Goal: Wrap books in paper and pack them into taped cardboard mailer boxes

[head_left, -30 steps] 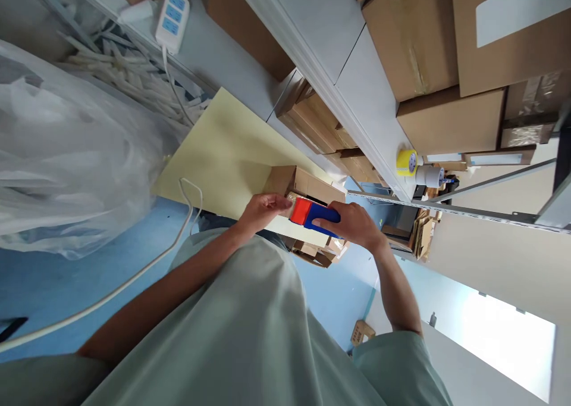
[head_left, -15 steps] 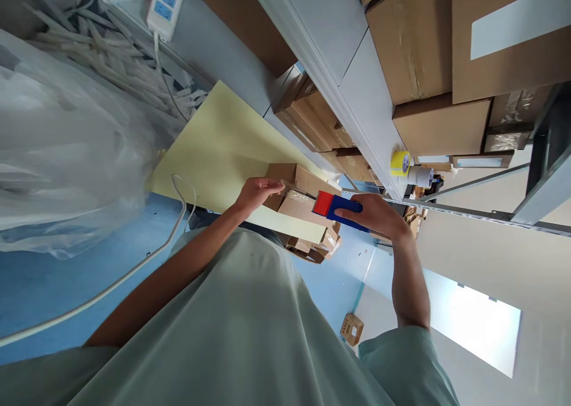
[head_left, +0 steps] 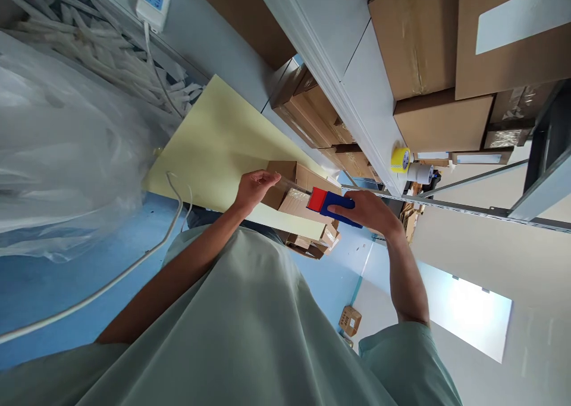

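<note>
Clear tape (head_left: 294, 185) stretches above a small brown cardboard box (head_left: 307, 202) on a pale yellow board (head_left: 214, 138). My left hand (head_left: 254, 190) pinches the tape's free end between thumb and fingers. My right hand (head_left: 368, 208) is wrapped round the handle of a red and blue tape dispenser (head_left: 330, 203), whose red toothed end faces my left hand. The dispenser is at the box's right side.
Beyond the board, shelves (head_left: 330, 55) hold larger cartons (head_left: 414, 43), a yellow tape roll (head_left: 400, 159) and a white roll (head_left: 420, 172). At left are plastic wrap (head_left: 66, 138), a power strip (head_left: 154, 0) and a white cable (head_left: 129, 269). Cartons (head_left: 307, 246) lie below the board.
The dispenser and my right hand have moved slightly left. My left hand has also shifted a little left and up, still pinching the tape. The view has shifted slightly.
</note>
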Demonstrator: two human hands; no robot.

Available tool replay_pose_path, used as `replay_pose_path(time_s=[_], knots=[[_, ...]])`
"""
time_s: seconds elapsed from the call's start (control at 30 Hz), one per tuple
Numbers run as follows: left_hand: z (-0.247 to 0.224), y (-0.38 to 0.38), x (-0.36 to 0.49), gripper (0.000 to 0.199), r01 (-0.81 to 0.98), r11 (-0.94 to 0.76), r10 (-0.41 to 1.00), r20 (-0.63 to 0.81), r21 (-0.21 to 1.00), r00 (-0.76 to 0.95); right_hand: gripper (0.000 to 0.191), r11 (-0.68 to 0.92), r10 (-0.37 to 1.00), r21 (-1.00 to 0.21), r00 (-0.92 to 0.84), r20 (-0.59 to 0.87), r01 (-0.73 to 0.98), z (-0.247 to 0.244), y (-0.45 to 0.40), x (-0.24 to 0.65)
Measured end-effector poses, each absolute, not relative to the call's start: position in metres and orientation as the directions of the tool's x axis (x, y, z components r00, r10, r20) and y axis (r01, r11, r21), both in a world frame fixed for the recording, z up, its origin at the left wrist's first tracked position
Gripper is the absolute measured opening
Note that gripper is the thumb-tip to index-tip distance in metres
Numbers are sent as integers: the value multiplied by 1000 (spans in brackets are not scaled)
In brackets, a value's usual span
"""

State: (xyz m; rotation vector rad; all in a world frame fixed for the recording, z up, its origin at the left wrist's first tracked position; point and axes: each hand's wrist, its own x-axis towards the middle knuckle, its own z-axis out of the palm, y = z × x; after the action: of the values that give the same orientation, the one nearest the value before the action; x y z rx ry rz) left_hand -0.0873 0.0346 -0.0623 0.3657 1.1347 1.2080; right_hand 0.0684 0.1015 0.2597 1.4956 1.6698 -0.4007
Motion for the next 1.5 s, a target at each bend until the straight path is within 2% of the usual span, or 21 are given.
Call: replay_pose_path(time_s=[0.1, 0.2, 0.53, 0.67, 0.77, 0.83, 0.9, 0.97, 1.03, 1.13, 1.2, 1.33, 1.5], knots=[[-79, 39, -84, 55, -517, 385, 861, -499, 764, -96, 59, 179, 673, 332, 131, -728, 926, 273, 105, 74], [-91, 39, -76, 48, -474, 411, 851, -514, 779, -105, 60, 158, 704, 329, 127, -699, 931, 282, 110, 73], [-103, 31, -38, 28, -303, 498, 818, -556, 812, -147, 65, 241, 768, 336, 33, -640, 911, 263, 115, 48], [-103, 27, -32, 28, -251, 484, 826, -532, 838, -183, 64, 250, 773, 340, 25, -634, 907, 260, 115, 45], [-106, 22, -34, 31, -91, 461, 855, -469, 883, -220, 64, 255, 771, 335, 19, -637, 907, 260, 113, 42], [-108, 19, -38, 35, -4, 485, 848, -471, 875, -243, 65, 266, 770, 334, 9, -638, 904, 260, 112, 41], [-108, 15, -42, 44, 0, 512, 830, -495, 859, -257, 67, 276, 768, 342, 8, -640, 898, 260, 110, 40], [-102, 13, -47, 49, -60, 466, 850, -465, 883, -247, 68, 279, 766, 358, 18, -643, 891, 260, 109, 40], [-89, 12, -49, 57, -93, 330, 914, -343, 939, -215, 68, 282, 762, 370, 27, -647, 885, 260, 109, 40], [-67, 21, -51, 73, 2, 99, 993, -99, 995, -63, 68, 298, 757, 377, 23, -653, 877, 260, 109, 38], [-59, 32, -52, 69, 90, 3, 996, -11, 996, 85, 69, 313, 759, 381, 12, -651, 870, 260, 109, 36], [-65, 55, -58, 48, 213, -67, 969, 13, 975, 245, 68, 354, 751, 384, -14, -661, 853, 260, 109, 38], [-77, 57, -63, 51, 271, -50, 963, -25, 961, 269, 69, 355, 741, 370, -17, -671, 858, 258, 107, 61]])
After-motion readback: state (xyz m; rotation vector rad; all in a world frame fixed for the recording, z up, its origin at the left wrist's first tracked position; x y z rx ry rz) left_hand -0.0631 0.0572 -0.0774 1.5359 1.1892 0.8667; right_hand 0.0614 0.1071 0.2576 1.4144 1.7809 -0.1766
